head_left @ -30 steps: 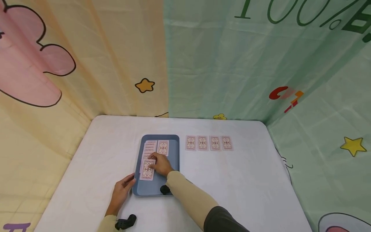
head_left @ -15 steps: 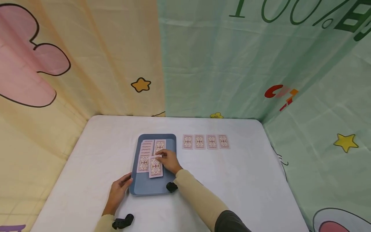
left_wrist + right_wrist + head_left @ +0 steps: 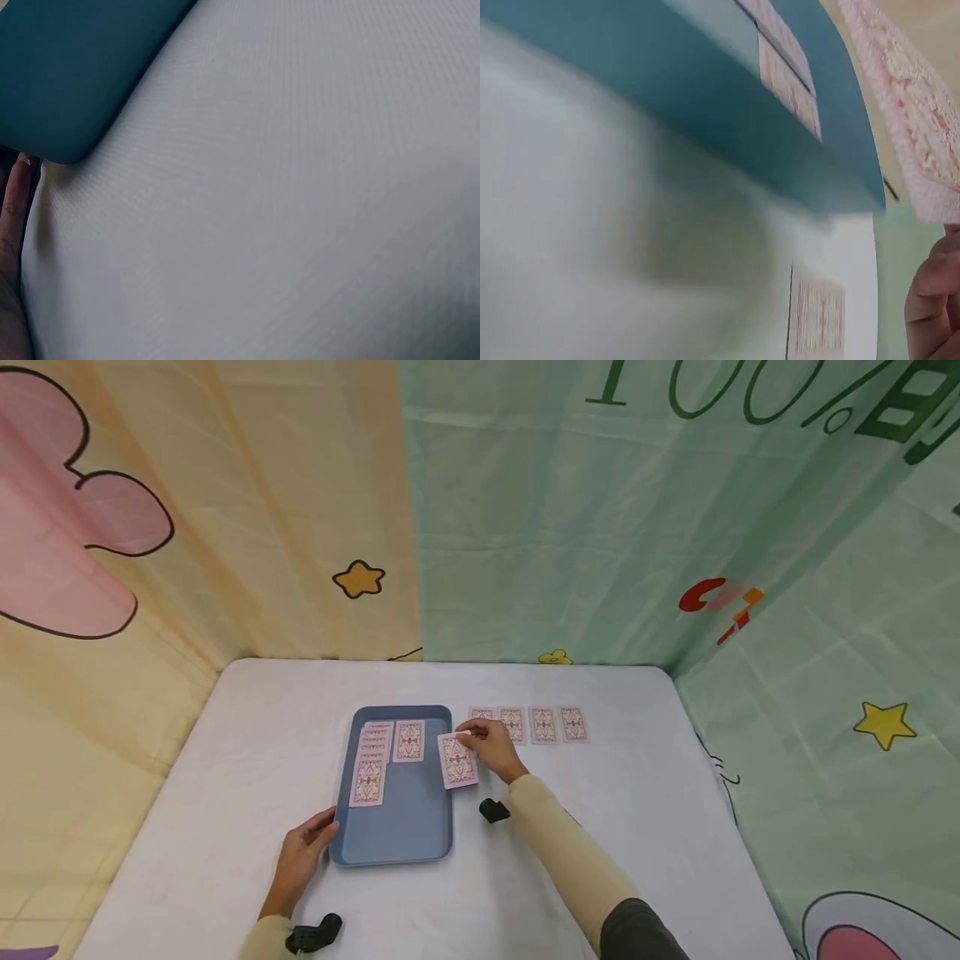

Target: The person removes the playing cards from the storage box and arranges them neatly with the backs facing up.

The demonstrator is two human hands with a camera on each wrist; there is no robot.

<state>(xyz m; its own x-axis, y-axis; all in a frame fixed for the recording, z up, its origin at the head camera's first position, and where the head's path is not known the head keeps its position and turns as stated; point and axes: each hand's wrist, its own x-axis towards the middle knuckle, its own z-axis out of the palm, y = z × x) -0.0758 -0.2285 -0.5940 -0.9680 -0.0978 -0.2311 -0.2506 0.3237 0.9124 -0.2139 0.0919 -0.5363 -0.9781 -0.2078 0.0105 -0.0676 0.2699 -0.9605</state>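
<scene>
My right hand [image 3: 492,748] pinches a playing card [image 3: 457,762] by its top edge, held up over the right rim of a blue-grey tray [image 3: 405,827]. Its red patterned back faces the head camera, and the right wrist view catches the card [image 3: 922,112] at a slant above the fingers. At the tray's lower left side, my left hand [image 3: 302,853] rests against the rim with its fingers extended. In the tray lie a column of overlapping playing cards [image 3: 369,781] and, beside its top, a separate card [image 3: 409,742], all with patterned backs up.
Right of the tray, a row of several face-down cards [image 3: 543,725] lies on the white table [image 3: 637,827]; my right hand partly covers the leftmost ones. Printed curtains [image 3: 525,527] hang behind the table and along its sides. Each wrist carries a black device [image 3: 315,935].
My right hand has drawn the bottom card off the column and carried it rightward and up to the tray's right rim. My left hand has stayed at the tray's left side.
</scene>
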